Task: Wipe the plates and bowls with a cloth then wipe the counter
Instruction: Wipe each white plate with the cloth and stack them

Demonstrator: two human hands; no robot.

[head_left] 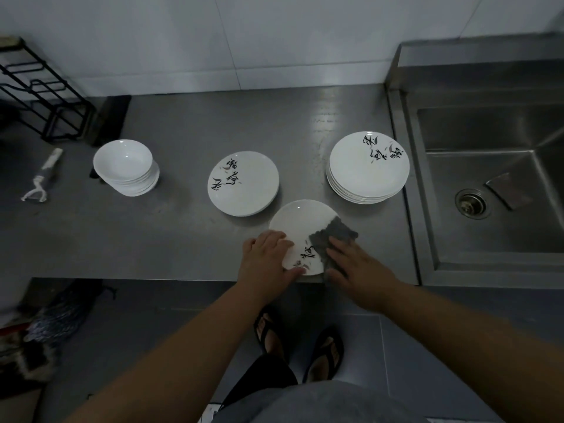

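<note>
A white plate (300, 222) with black brush marks lies at the front edge of the steel counter (183, 245). My left hand (267, 257) grips its left rim, thumb on top. My right hand (355, 264) presses a grey cloth (332, 236) onto the plate's right side, its fingers lying flat. A single plate (243, 183) sits just behind. A stack of several plates (368, 167) stands at the right. At the left sits a stack of white bowls (125, 166).
A steel sink (494, 178) with a drain and a grey pad fills the right side. A black wire rack (39, 96) stands at the back left. A white peeler (41, 178) lies on the counter's left. My sandalled feet show below the counter edge.
</note>
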